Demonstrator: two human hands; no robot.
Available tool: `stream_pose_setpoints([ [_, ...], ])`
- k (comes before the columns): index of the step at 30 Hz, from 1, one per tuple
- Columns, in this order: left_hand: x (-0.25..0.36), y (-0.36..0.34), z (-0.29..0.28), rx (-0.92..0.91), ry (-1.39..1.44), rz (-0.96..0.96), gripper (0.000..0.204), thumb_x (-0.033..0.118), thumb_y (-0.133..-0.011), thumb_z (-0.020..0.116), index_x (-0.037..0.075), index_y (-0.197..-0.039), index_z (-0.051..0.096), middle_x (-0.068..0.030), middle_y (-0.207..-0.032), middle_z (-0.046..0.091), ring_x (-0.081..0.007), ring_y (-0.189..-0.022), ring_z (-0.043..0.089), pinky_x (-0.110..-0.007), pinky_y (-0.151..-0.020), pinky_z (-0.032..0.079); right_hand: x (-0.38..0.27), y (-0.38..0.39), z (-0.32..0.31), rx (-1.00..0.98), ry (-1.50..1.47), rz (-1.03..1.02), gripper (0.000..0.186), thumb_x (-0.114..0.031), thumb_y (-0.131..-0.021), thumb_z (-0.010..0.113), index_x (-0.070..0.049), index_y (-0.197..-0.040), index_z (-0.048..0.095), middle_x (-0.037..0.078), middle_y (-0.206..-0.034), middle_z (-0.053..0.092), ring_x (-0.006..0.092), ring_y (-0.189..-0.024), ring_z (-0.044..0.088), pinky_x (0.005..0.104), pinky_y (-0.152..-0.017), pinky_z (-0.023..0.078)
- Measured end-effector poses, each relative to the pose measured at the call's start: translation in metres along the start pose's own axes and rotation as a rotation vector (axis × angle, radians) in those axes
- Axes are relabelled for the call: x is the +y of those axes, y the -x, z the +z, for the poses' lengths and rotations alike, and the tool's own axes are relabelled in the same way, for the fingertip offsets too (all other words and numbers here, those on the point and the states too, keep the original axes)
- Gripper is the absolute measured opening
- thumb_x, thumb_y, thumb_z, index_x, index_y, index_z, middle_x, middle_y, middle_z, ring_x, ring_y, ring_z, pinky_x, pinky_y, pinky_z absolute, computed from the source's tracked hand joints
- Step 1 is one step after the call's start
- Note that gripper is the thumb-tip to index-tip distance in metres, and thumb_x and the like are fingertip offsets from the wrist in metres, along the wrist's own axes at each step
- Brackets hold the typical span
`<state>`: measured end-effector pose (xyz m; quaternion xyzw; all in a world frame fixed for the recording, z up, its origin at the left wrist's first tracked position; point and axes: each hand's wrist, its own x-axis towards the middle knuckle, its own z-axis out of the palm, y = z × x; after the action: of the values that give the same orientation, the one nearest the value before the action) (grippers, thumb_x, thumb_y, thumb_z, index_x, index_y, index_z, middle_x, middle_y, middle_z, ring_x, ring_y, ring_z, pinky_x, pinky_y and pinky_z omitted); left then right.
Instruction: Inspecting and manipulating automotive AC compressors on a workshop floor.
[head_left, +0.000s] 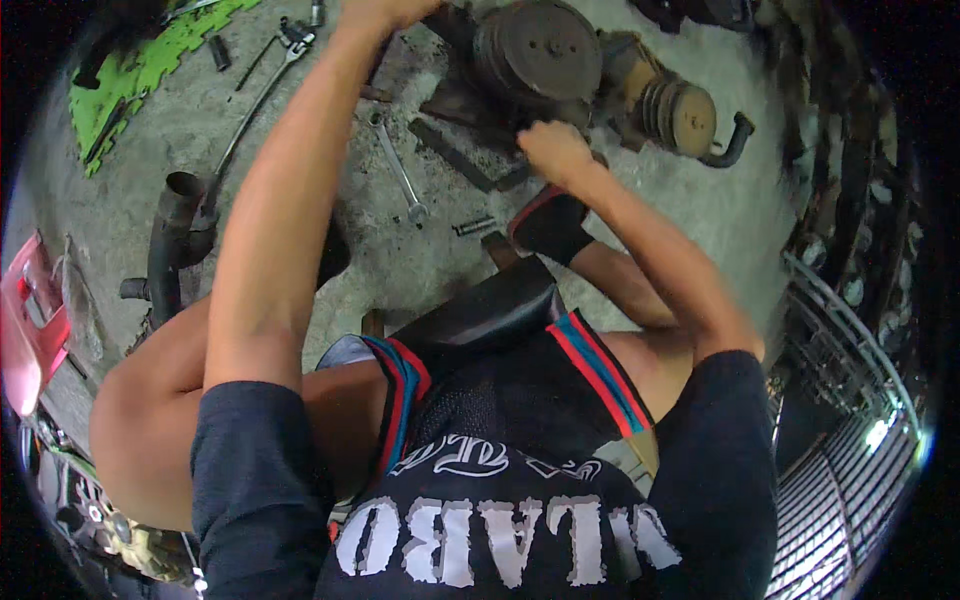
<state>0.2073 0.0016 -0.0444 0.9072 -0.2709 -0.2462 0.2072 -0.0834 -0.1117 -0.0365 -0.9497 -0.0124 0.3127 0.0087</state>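
A greasy engine assembly with a large round grooved pulley [548, 48] sits on the floor at the far side. Just below that pulley, my right hand [557, 152] is closed in a fist against the dark lower metal; whatever is inside the fingers is hidden. My left arm stretches to the top edge, where my left hand [392, 12] reaches the dark metal left of the pulley, its fingers mostly cut off. A combination wrench [400, 172] lies between my arms, beside a dark flat metal bar [452, 156]. A small silver socket piece [474, 226] lies nearer to me.
A smaller grooved pulley [690, 118] with a bent pipe stands right of the large one. A long-handled ratchet [255, 105], a black hose [170, 240] and green foam mat [140, 75] are on the left. Metal racks line the right; my shoe [550, 222] is close to the engine.
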Motion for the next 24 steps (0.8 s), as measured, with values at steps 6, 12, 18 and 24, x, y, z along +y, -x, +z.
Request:
stream_pose_setpoints([
  [6,0.003,0.003,0.007,0.066,0.045,0.044,0.048,0.027,-0.07,0.059,-0.009,-0.101,0.065,-0.033,-0.101,0.064,-0.0445,-0.099,0.063,-0.046,-0.084,0.051,-0.006,0.004,0.01,0.029,-0.058,0.07,0.014,-0.008,-0.079,0.058,-0.002,-0.087,0.068,0.019,-0.085,0.069,0.0371,-0.08,0.07,0.0455,-0.068,0.057],
  [12,0.009,0.011,-0.009,0.04,0.061,0.007,0.043,0.023,-0.068,0.059,-0.01,-0.095,0.064,-0.0305,-0.085,0.066,-0.0414,-0.083,0.067,-0.046,-0.073,0.052,0.001,0.061,-0.015,-0.009,-0.149,0.152,0.015,-0.011,-0.079,0.059,-0.001,-0.086,0.068,0.022,-0.082,0.067,0.0397,-0.079,0.068,0.0479,-0.069,0.055],
  [18,0.022,0.024,-0.029,0.006,0.154,-0.108,0.04,0.018,-0.069,0.06,-0.011,-0.097,0.062,-0.025,-0.079,0.065,-0.0324,-0.068,0.066,-0.042,-0.06,0.051,-0.003,0.128,0.031,0.303,-0.528,0.401,0.025,-0.013,-0.086,0.055,-0.002,-0.109,0.06,0.025,-0.082,0.064,0.0424,-0.081,0.064,0.0498,-0.072,0.053],
  [24,0.034,0.024,-0.018,0.008,0.189,-0.101,0.043,0.017,-0.069,0.062,-0.012,-0.101,0.06,-0.0231,-0.082,0.065,-0.0315,-0.066,0.063,-0.042,-0.058,0.05,-0.001,0.098,0.046,0.448,-0.57,0.344,0.038,-0.01,-0.085,0.055,-0.006,-0.123,0.054,0.024,-0.081,0.064,0.0421,-0.079,0.064,0.0488,-0.07,0.053],
])
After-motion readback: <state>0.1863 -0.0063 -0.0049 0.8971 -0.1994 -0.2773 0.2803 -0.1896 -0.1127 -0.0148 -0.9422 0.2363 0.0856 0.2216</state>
